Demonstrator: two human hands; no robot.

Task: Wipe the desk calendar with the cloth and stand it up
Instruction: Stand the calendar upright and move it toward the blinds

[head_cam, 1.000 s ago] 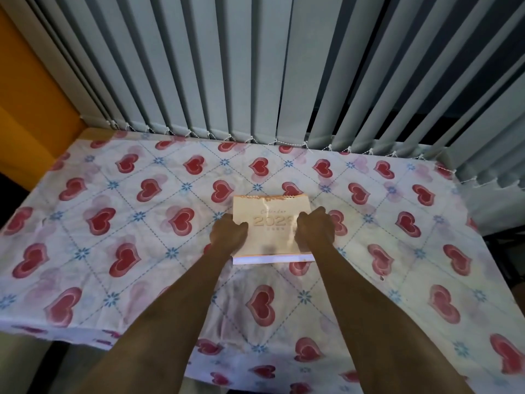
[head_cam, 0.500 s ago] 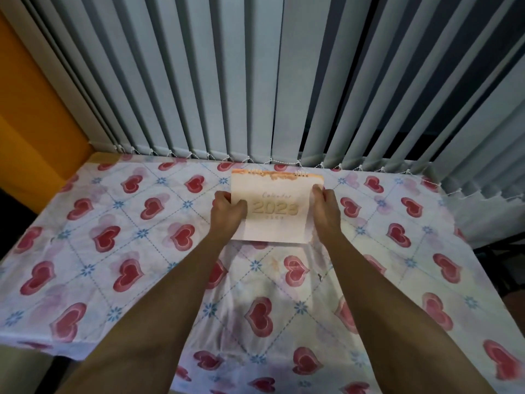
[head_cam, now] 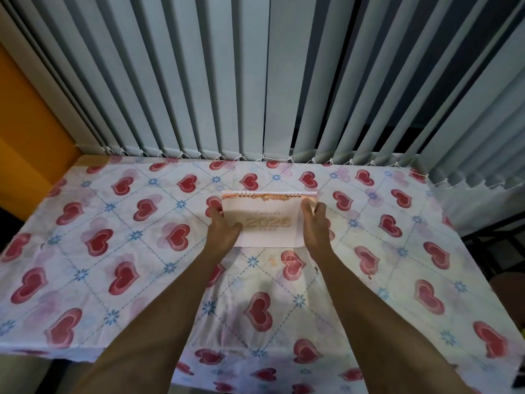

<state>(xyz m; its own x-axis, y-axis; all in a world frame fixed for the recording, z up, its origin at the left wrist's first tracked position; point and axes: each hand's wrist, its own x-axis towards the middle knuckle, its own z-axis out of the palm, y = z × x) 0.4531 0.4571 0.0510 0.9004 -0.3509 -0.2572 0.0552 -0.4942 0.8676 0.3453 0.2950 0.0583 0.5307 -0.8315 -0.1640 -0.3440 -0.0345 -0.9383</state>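
Observation:
A pale peach desk calendar (head_cam: 267, 223) with gold "2026" lettering and a spiral binding along its top stands upright on the heart-patterned tablecloth (head_cam: 119, 251), its cover facing me. My left hand (head_cam: 223, 230) grips its left edge, thumb on the cover. My right hand (head_cam: 315, 226) holds its right edge, fingers wrapped behind. No cloth for wiping is in view.
Grey vertical blinds (head_cam: 255, 81) hang right behind the table's far edge, a short way past the calendar. An orange wall (head_cam: 25, 137) borders the left side. The table's near edge runs below my forearms.
The calendar lay flat under both hands a second ago. Both hands have lifted it, tilted it upright and set it farther back, toward the blinds.

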